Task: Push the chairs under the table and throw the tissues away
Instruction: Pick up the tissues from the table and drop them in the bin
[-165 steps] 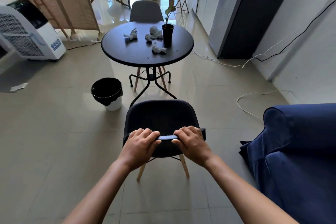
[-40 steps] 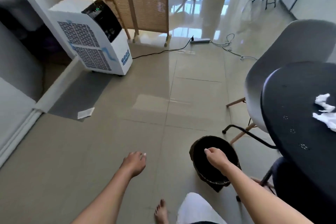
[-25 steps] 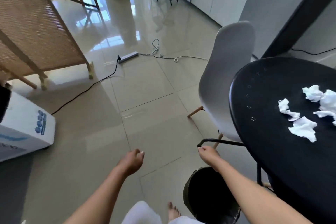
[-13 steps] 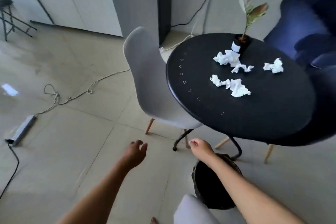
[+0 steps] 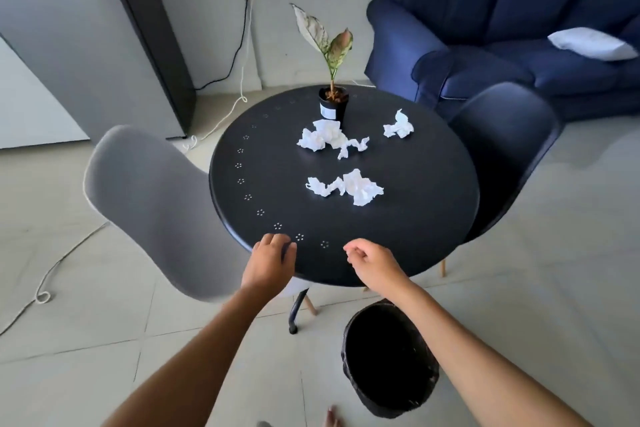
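Note:
A round black table (image 5: 415, 225) stands in front of me. Crumpled white tissues lie on it: a near clump (image 5: 348, 186), a far clump (image 5: 327, 139) by the pot, and a single one (image 5: 399, 126) at the right. The grey chair (image 5: 152, 204) is tucked in at the table's left, the dark chair (image 5: 502, 149) at its right. My left hand (image 5: 268, 262) hovers at the near table edge, fingers loosely curled and holding nothing. My right hand (image 5: 372, 263) hovers beside it, fingers half curled and empty. A black bin (image 5: 389, 357) stands on the floor under my right forearm.
A small potted plant (image 5: 333, 104) stands at the table's far side. A blue sofa (image 5: 502, 38) with a white cushion fills the right background. Cables (image 5: 45, 288) trail over the tiled floor at the left. A dark panel and grey wall rise behind.
I have turned round the table and now face it with the sofa behind. Both hands have risen from near the bin to the table's near edge.

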Tool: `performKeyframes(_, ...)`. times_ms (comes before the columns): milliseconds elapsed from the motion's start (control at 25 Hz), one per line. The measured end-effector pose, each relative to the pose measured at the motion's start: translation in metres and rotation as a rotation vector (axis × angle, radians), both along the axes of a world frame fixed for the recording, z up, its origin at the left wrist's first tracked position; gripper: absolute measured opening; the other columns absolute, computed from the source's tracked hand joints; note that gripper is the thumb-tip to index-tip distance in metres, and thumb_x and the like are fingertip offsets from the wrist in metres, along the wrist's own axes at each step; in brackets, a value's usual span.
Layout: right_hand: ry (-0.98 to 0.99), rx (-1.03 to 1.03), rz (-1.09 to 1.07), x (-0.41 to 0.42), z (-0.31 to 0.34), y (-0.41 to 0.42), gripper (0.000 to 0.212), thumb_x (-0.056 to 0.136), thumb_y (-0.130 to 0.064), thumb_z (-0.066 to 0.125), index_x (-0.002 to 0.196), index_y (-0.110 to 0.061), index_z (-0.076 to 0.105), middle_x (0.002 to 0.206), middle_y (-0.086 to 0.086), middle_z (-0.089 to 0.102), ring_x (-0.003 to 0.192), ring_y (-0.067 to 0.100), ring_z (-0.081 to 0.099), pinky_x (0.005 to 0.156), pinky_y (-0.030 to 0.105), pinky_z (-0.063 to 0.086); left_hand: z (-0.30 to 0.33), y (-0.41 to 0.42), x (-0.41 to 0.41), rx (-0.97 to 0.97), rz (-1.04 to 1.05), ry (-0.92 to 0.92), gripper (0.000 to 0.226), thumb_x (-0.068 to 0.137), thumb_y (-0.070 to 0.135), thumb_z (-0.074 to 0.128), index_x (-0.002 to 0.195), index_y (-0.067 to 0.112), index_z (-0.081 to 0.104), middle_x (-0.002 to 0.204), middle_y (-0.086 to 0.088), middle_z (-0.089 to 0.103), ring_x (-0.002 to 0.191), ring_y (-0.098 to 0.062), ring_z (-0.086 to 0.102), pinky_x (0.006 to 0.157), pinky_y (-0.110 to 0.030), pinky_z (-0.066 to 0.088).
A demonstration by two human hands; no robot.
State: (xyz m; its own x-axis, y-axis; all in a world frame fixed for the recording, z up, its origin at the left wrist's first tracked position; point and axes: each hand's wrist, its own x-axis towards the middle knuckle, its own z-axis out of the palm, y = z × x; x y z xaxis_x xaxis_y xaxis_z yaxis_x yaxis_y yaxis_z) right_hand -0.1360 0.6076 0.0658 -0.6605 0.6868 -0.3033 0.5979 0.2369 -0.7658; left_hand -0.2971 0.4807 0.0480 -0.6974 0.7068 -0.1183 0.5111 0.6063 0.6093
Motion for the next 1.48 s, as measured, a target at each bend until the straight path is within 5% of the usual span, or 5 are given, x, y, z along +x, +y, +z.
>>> performKeyframes(280,-0.11,0.258,-0.102,-0.037,0.01,0.071,0.023,0.091,-0.02,0.051,0.109,-0.013,0.063,0.107,0.008,0.064,0.098,0.022,0.06,0.086,0.035,0.051,0.009,0.067,-0.053,0.013,-0.169,0.112,0.03,0.096,0.029,0.047,0.118,0.013,0.057,0.123,-0.009,0.056,0.116,-0.033,0.047,0.099,-0.04,0.042)
performKeyframes(480,-0.319,0.455,-0.071,-0.077,0.015,0.116,0.06,0.087,-0.019,0.058,0.141,-0.023,0.033,0.138,0.007,0.036,0.122,0.028,0.036,0.098,0.04,0.046,0.011,0.115,-0.095,0.011,-0.466,0.308,0.047,0.092,0.028,0.05,0.137,0.019,0.04,0.14,-0.003,0.043,0.126,-0.028,0.039,0.097,-0.039,0.047)
performKeyframes(720,-0.557,0.277,0.125,-0.1,0.012,0.139,0.092,0.081,-0.004,0.056,0.143,-0.05,0.006,0.158,0.0,-0.004,0.135,0.032,0.025,0.099,0.044,0.046,0.0,0.161,-0.121,-0.185,-0.992,0.504,0.08,0.085,0.006,0.047,0.144,0.046,0.009,0.158,0.01,0.011,0.134,-0.019,0.028,0.092,-0.031,0.048)
performKeyframes(1200,-0.572,0.34,0.029,-0.106,0.006,0.139,0.034,0.081,-0.008,0.058,0.112,-0.019,0.067,0.11,0.007,0.053,0.101,0.028,0.059,0.079,0.037,0.053,-0.014,0.176,-0.125,-0.146,-0.969,0.345,0.029,0.092,0.015,0.044,0.116,0.022,0.058,0.11,0.001,0.059,0.103,-0.021,0.057,0.078,-0.033,0.05)
performKeyframes(1480,-0.483,0.372,-0.256,-0.06,0.004,0.106,0.018,0.082,-0.011,0.057,0.092,-0.002,0.07,0.097,0.011,0.064,0.086,0.029,0.062,0.062,0.029,0.039,0.0,0.175,-0.087,-0.019,-0.973,0.315,0.024,0.092,0.016,0.045,0.109,0.017,0.063,0.106,0.0,0.063,0.098,-0.021,0.06,0.077,-0.033,0.052)
